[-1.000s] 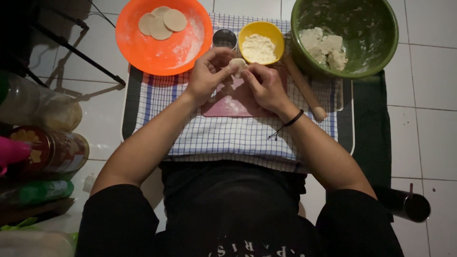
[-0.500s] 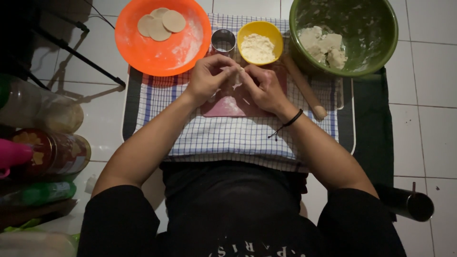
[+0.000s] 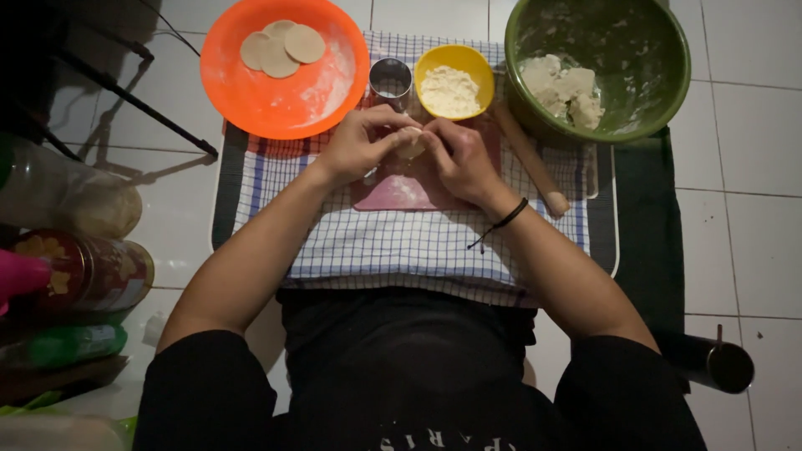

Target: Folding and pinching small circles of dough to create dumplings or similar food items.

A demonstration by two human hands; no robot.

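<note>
I see my left hand (image 3: 361, 144) and right hand (image 3: 461, 157) pinch fingertips onto the dough piece (image 3: 409, 144) (over the pink board (image 3: 401, 190), catching flour).

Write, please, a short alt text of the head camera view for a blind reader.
Both hands, left hand and right hand, pinch a small piece of dough over a pink board on a checked cloth. Beyond: orange plate, yellow bowl, green bowl.

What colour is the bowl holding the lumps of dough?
Green bowl, top right in the head view.
</note>
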